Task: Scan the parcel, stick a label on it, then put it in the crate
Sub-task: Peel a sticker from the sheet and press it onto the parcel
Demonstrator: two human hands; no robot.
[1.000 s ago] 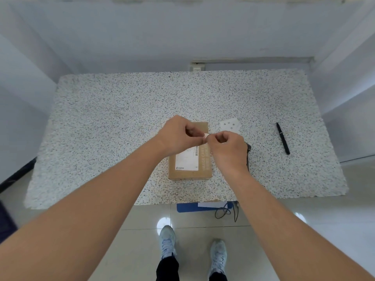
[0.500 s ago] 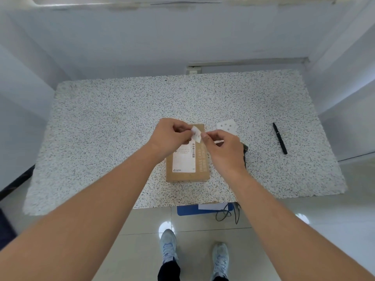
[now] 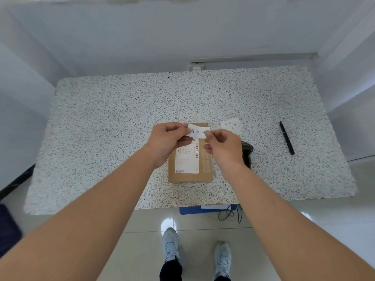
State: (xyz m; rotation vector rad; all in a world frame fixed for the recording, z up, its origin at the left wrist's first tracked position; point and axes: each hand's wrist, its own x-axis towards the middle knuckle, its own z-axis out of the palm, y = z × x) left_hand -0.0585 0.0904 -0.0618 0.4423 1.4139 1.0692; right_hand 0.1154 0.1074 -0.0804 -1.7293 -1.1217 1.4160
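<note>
Shoes and pale floor tiles lay nearest, below the table's front edge, with a blue crate peeking out from under the speckled table beside a loop of black cable. Above that, both my forearms reached forward over the parcel, a brown cardboard box lying flat near the front edge, its long axis running away from me and its printed shipping label facing up. My left hand pinched the left end of the small white label, and my right hand pinched its right end, so the strip was stretched flat between them, text up. It hung just above the far end of the parcel, lying crosswise to the box's length. Both hands sat about equally near, so I judged pressing it down needed only a short drop onto the bare cardboard beyond the shipping label. Just right of the parcel, behind my right wrist, stood the dark scanner. Farther off lay the sheet of spare labels, then the black pen well to the right.
</note>
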